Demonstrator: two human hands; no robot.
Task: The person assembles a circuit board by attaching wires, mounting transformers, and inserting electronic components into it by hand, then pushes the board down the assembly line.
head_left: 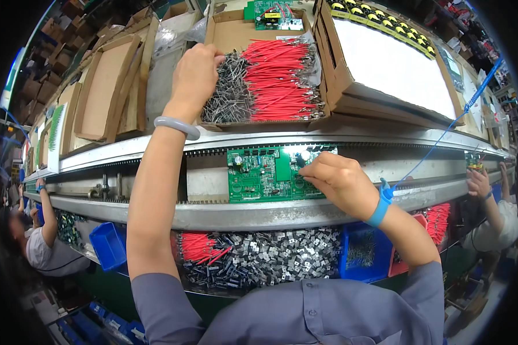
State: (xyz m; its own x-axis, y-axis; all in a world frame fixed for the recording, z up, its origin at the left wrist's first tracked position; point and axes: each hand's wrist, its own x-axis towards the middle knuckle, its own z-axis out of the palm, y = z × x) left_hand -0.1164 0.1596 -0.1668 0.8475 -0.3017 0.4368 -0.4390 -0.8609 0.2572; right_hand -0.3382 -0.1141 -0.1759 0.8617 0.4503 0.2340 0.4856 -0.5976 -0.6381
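Note:
My left hand (197, 73) reaches over the left side of a cardboard box (322, 109), its fingers curled together at a heap of bent metal leads (229, 95). Whatever may be between the fingertips is too small to make out. Red wires (282, 80) lie bundled beside that heap. Over the conveyor, my right hand (341, 181) is pinched at the right part of a green circuit board (253, 178); its fingers cover some of the components there, and what they hold cannot be seen. The board lies flat between the two metal rails.
A trough near me holds metal parts (293, 253), red wires (197, 246) and blue bins (360, 253). Far right, a large carton (385, 69) carries yellow-and-black components (385, 23). A blue coiled cord (483, 86) runs to my right wristband. Other people work at both sides.

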